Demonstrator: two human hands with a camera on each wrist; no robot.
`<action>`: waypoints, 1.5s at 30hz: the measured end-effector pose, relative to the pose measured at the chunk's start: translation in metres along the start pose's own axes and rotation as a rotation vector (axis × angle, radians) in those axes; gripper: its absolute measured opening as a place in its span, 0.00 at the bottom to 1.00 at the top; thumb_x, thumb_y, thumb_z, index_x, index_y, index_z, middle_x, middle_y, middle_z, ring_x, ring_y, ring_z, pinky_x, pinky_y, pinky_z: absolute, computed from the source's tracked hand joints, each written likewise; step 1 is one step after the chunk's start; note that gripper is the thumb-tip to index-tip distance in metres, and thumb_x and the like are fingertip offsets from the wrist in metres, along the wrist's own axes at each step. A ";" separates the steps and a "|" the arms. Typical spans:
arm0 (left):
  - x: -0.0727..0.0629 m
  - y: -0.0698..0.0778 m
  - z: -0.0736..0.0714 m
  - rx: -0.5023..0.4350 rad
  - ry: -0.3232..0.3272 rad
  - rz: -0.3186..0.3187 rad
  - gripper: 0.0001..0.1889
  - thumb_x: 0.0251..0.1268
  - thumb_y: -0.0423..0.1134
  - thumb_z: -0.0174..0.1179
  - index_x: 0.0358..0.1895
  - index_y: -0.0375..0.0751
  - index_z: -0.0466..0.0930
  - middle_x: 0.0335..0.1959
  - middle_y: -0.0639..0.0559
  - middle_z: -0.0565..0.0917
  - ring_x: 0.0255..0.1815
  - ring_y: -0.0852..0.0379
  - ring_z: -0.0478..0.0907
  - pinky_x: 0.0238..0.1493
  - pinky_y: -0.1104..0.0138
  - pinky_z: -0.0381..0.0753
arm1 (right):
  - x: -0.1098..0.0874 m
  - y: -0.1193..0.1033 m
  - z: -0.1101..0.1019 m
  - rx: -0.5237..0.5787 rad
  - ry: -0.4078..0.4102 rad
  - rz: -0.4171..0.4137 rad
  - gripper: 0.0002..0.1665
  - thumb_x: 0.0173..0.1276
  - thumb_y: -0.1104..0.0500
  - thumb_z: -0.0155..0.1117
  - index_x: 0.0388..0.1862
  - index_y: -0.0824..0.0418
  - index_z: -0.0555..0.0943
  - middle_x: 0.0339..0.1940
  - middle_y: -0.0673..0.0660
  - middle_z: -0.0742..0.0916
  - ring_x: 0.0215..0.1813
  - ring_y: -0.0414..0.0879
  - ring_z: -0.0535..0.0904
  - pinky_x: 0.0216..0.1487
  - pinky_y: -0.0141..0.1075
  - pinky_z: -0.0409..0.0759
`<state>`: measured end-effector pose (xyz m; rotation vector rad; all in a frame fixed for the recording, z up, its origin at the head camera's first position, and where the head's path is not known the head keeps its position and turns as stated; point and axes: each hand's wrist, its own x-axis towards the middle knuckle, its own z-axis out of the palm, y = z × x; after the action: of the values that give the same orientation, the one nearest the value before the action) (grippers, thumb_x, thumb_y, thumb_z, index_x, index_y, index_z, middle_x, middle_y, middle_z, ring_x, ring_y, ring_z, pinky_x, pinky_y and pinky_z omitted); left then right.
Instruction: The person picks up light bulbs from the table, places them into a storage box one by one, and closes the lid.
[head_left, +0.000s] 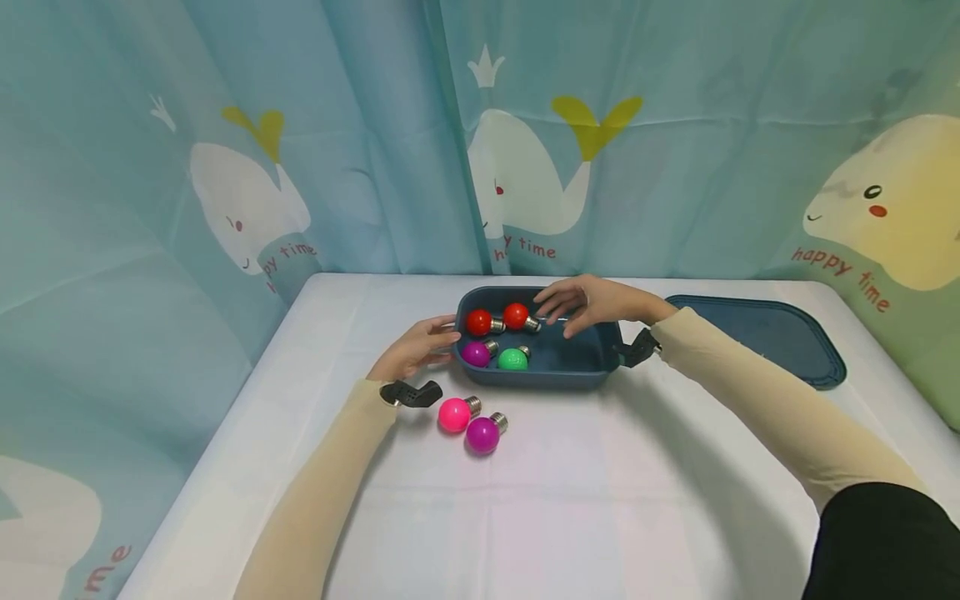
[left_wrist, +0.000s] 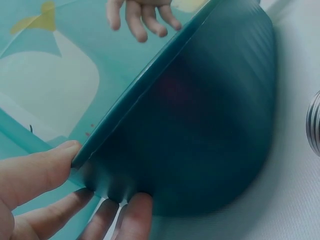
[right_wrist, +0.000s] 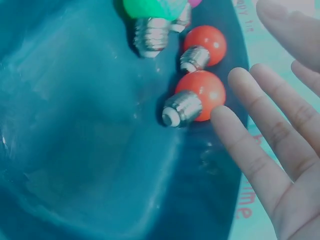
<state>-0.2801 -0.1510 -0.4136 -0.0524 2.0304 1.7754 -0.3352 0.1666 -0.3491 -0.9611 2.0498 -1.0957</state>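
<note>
A dark blue rectangular container (head_left: 570,379) stands near the back of the table. Inside lie two red bulbs (head_left: 478,322), a purple bulb (head_left: 476,354) and a green bulb (head_left: 513,359), all with metal screw bases. My left hand (head_left: 417,344) holds the container's left end, its thumb at the rim and its fingertips against the outer wall in the left wrist view. Over the container's right half hovers my right hand (head_left: 588,302), with spread fingers and nothing in them. In the right wrist view, one fingertip overlaps the edge of the nearer red bulb (right_wrist: 212,95).
In front of the container, a pink bulb (head_left: 453,415) and another purple bulb (head_left: 482,436) lie side by side on the white tablecloth (head_left: 570,517). A flat dark blue lid or tray (head_left: 765,329) lies at the right. A whale-print curtain (head_left: 390,167) hangs behind the table.
</note>
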 end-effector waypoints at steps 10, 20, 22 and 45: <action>0.000 0.003 -0.001 -0.007 -0.014 0.004 0.32 0.69 0.34 0.51 0.73 0.36 0.50 0.73 0.37 0.56 0.72 0.41 0.58 0.70 0.50 0.64 | -0.014 -0.006 0.010 -0.027 0.023 -0.075 0.40 0.54 0.62 0.72 0.65 0.65 0.68 0.62 0.71 0.75 0.60 0.64 0.74 0.58 0.54 0.75; -0.002 0.003 -0.002 -0.014 -0.021 0.014 0.32 0.69 0.34 0.51 0.73 0.36 0.51 0.73 0.39 0.57 0.72 0.43 0.58 0.70 0.50 0.63 | -0.027 -0.003 0.030 0.005 0.074 -0.198 0.38 0.55 0.68 0.70 0.64 0.70 0.67 0.59 0.73 0.76 0.57 0.62 0.76 0.57 0.56 0.74; -0.002 0.003 -0.002 -0.012 -0.027 0.020 0.32 0.69 0.34 0.51 0.73 0.36 0.50 0.73 0.38 0.57 0.72 0.43 0.57 0.70 0.50 0.63 | -0.029 -0.002 0.035 0.018 0.091 -0.209 0.37 0.55 0.67 0.70 0.64 0.71 0.67 0.58 0.73 0.77 0.56 0.58 0.78 0.58 0.54 0.75; -0.004 0.001 0.000 -0.015 -0.057 0.041 0.32 0.69 0.33 0.50 0.73 0.34 0.48 0.73 0.37 0.55 0.72 0.42 0.56 0.70 0.49 0.62 | -0.025 0.003 0.099 0.084 0.131 -0.347 0.32 0.54 0.72 0.68 0.58 0.77 0.70 0.53 0.73 0.80 0.52 0.49 0.82 0.55 0.40 0.80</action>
<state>-0.2765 -0.1521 -0.4108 0.0350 1.9913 1.7958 -0.2454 0.1469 -0.3929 -1.2636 1.9649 -1.4458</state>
